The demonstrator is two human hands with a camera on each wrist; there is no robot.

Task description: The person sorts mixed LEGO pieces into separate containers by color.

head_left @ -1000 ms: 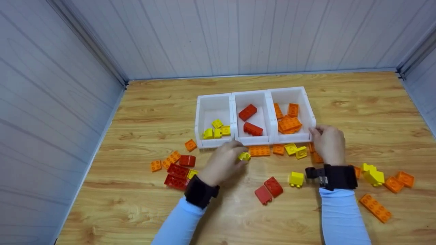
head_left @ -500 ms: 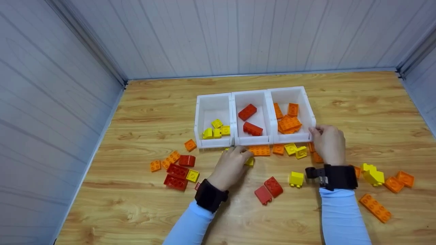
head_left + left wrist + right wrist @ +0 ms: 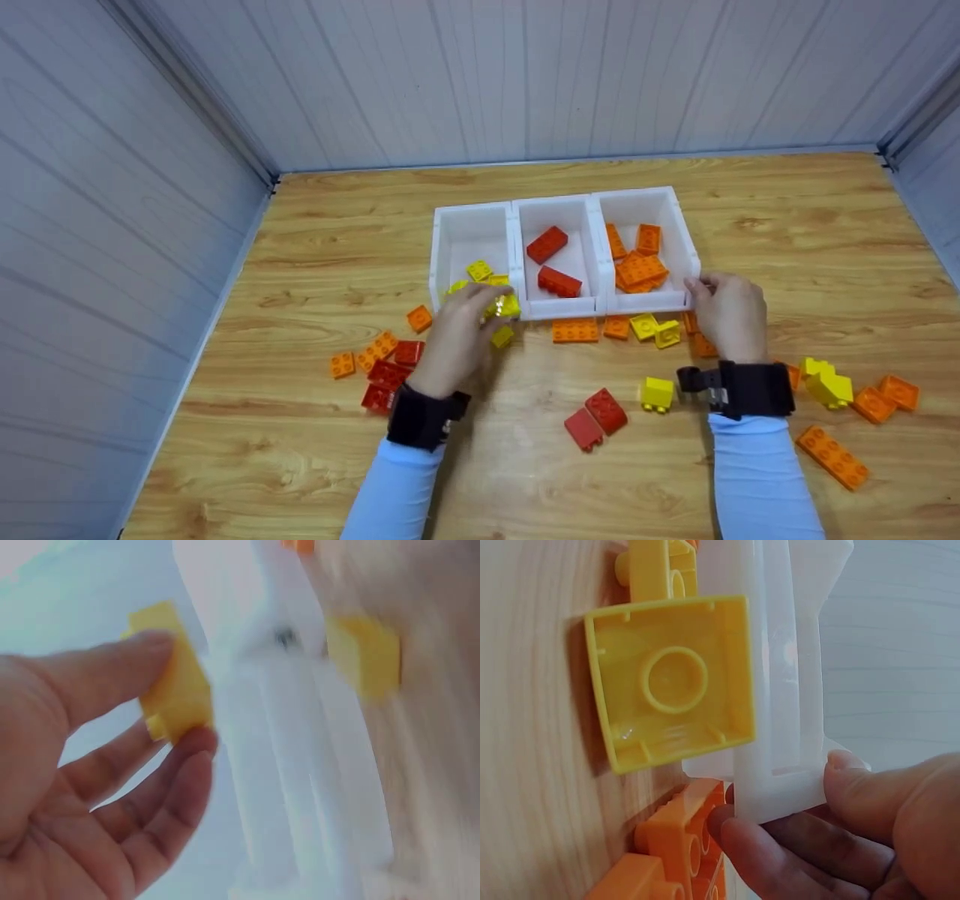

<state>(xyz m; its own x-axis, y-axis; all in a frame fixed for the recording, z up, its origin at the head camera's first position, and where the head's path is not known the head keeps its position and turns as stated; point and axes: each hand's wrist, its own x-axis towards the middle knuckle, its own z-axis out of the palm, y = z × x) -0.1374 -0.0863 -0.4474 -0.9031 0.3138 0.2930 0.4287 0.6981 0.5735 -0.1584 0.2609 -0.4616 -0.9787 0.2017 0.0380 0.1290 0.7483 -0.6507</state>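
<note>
In the head view my left hand is at the front wall of the left compartment of a white three-part bin. Between thumb and fingertips it pinches a yellow toy brick, raised off the table. Another yellow brick lies on the table just below that hand. My right hand grips the bin's front right corner, thumb on one side and fingers curled under, as the right wrist view shows. Yellow bricks lie in the left compartment, partly hidden by the left hand. Red bricks occupy the middle one, orange bricks the right one.
Along the bin's front lie orange bricks and thin yellow bricks. Red bricks and orange ones sit left of my left forearm. Two red bricks and a yellow brick lie between the arms. More orange pieces are at right.
The left hand has picked up a yellow brick from the table before the bin and carried it up and left to the left compartment. My right hand keeps its hold on the corner.
</note>
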